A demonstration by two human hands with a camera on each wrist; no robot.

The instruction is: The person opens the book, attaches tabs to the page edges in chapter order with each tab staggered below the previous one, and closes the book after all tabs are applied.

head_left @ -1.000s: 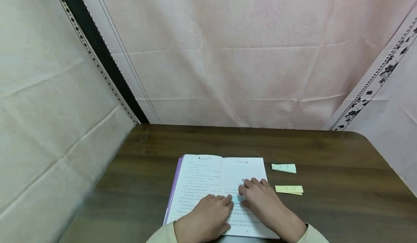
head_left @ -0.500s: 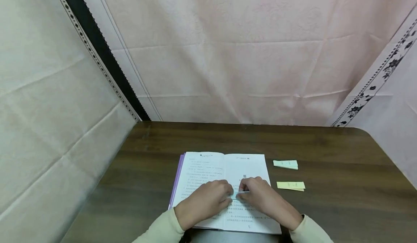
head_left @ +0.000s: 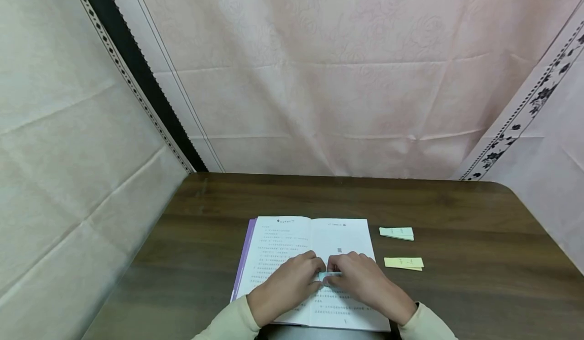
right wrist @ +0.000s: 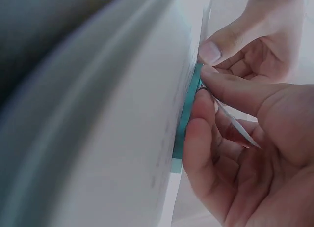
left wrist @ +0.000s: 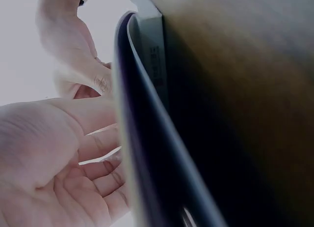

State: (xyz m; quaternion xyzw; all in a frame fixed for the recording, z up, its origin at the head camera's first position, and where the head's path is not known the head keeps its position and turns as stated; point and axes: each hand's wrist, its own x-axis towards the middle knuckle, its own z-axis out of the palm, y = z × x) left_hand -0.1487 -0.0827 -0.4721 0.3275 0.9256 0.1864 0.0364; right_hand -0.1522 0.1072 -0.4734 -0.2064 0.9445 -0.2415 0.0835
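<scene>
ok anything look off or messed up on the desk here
Nothing stands out. The open book lies flat and square on the table, both hands pinch a teal sticky note on its page, and the green pad and yellow pad lie neatly beside it.

Head high; wrists close (shared book (head_left: 310,259))

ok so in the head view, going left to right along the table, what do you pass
purple cover edge → left hand → teal sticky note → right hand → yellow sticky pad
</scene>
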